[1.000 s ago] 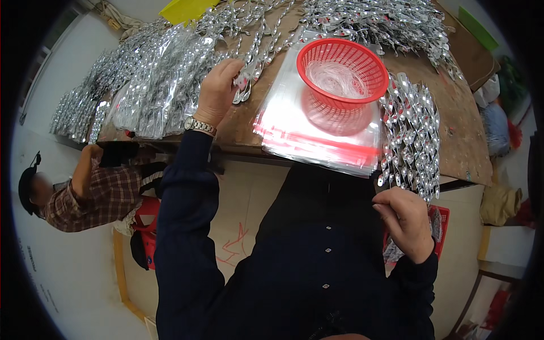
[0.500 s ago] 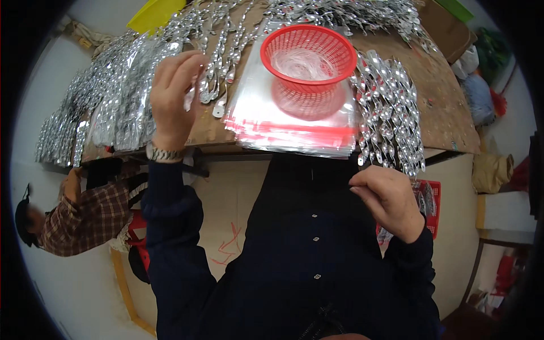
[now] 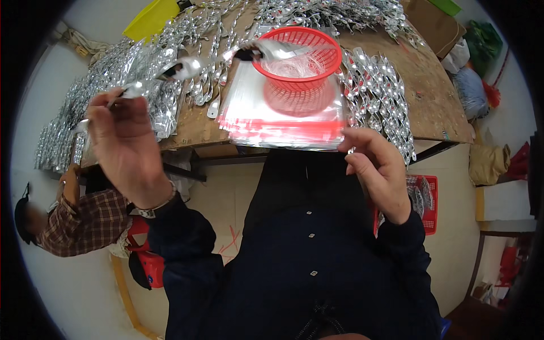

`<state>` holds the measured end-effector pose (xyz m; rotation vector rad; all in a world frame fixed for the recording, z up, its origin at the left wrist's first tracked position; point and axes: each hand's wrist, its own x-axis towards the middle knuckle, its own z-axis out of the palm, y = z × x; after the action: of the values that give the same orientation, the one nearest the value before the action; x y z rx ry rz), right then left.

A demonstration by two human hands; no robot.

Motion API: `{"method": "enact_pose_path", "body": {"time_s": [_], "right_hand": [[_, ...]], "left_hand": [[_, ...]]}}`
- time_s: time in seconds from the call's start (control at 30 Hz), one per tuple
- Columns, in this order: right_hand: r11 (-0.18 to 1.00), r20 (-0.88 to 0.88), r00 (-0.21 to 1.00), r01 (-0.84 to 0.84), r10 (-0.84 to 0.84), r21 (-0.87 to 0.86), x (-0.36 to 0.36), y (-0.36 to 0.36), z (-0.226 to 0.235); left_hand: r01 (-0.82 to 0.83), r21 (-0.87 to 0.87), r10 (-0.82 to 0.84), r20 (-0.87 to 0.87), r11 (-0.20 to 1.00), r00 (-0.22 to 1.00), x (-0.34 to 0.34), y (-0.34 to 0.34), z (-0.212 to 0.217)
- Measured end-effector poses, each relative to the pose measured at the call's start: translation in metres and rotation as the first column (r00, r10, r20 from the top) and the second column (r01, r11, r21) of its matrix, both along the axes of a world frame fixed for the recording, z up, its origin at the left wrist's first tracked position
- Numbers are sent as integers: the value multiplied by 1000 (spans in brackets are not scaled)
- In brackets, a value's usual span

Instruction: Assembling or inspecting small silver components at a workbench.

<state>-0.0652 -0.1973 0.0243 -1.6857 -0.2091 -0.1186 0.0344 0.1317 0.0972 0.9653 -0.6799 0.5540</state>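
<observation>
- Table (image 3: 436, 93): bare wood right of the right-hand strip pile (image 3: 378, 96); pile overhangs the front edge.
- Left hand (image 3: 129, 150): we see thumb and fingers pinching the near end of one twisted silver strip (image 3: 246, 54), raised, far end across the red basket (image 3: 300, 85).
- Right hand (image 3: 379, 170): fingers curled near the pile's lower end; we can't tell if gripping.
- One basket, clear strands (image 3: 292, 68) inside, on one clear bag stack (image 3: 241, 107).
- One red crate (image 3: 434, 198) below, silver pieces inside.
- Piled strips: we can't count.
</observation>
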Motion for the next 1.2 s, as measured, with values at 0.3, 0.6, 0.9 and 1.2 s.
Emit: {"method": "enact_pose_path", "body": {"time_s": [0.3,0.6,0.9,1.2], "right_hand": [[907,-35,995,-73,96,416,8,13,-2],[820,107,986,44,-128,570,9,0,-7],[979,110,981,141,-158,146,3,10,-2],[985,226,973,-8,47,-171,19,36,-11]], "left_hand": [[221,-394,-401,-468,892,787,-24,-52,-85],[358,-409,-543,-660,839,519,-53,-73,-125],[669,228,-359,-700,708,618,-91,-80,-96],[363,702,-45,-428,613,903,-70,-108,-94]]}}
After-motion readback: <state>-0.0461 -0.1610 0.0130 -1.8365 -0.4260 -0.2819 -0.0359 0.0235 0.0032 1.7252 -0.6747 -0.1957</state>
